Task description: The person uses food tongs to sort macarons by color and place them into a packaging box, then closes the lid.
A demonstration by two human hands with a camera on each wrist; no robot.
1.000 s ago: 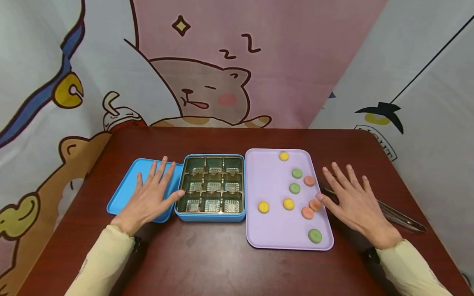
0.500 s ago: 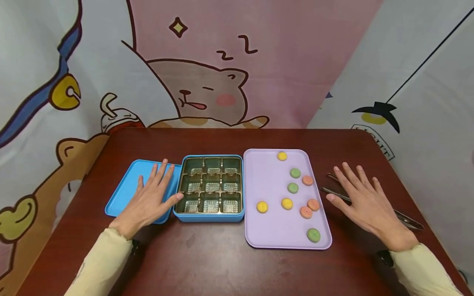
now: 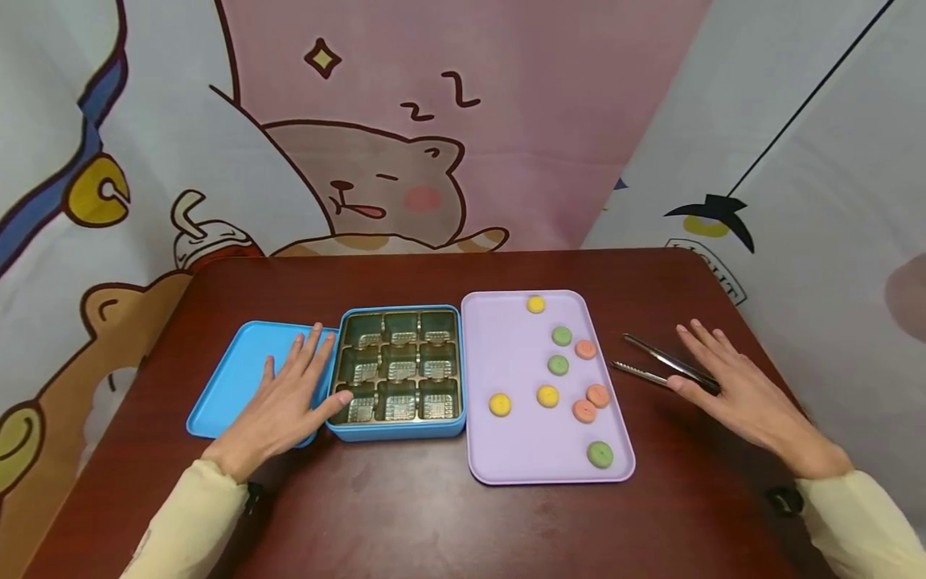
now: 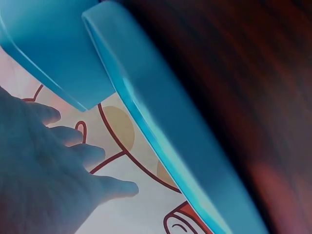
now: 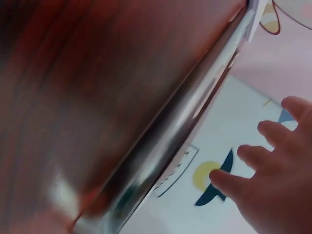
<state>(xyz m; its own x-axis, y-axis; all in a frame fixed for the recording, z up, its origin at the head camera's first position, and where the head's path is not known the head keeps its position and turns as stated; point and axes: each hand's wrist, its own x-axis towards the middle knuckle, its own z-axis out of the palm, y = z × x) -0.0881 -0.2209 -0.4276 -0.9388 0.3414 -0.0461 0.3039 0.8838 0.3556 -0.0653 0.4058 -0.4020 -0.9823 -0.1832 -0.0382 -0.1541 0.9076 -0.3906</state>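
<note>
My left hand (image 3: pixel 282 402) hovers with spread fingers over the blue lid (image 3: pixel 231 374), its thumb overlapping the left edge of the blue box (image 3: pixel 398 433). Inside that box sits a gold insert (image 3: pixel 400 367) with several square compartments. In the left wrist view, the left hand (image 4: pixel 44 165) holds nothing. At the right, metal tongs (image 3: pixel 671 363) lie on the table with their toothed tips toward the tray. My right hand (image 3: pixel 752 402), fingers extended, is over the tongs' rear end and hides it. The right wrist view shows the right hand (image 5: pixel 278 165) beside the tongs (image 5: pixel 168 122).
A lilac tray (image 3: pixel 517 446) stands right against the box. Yellow (image 3: pixel 547 396), green (image 3: pixel 600 454) and orange (image 3: pixel 584 411) cookie-like discs lie scattered on it. Behind the brown table (image 3: pixel 405 515) hangs a cartoon-printed cloth (image 3: pixel 550 121).
My right hand has moved rightward, away from the tray, uncovering more of the tongs. The left hand stays over the lid. The whole head view has shifted slightly.
</note>
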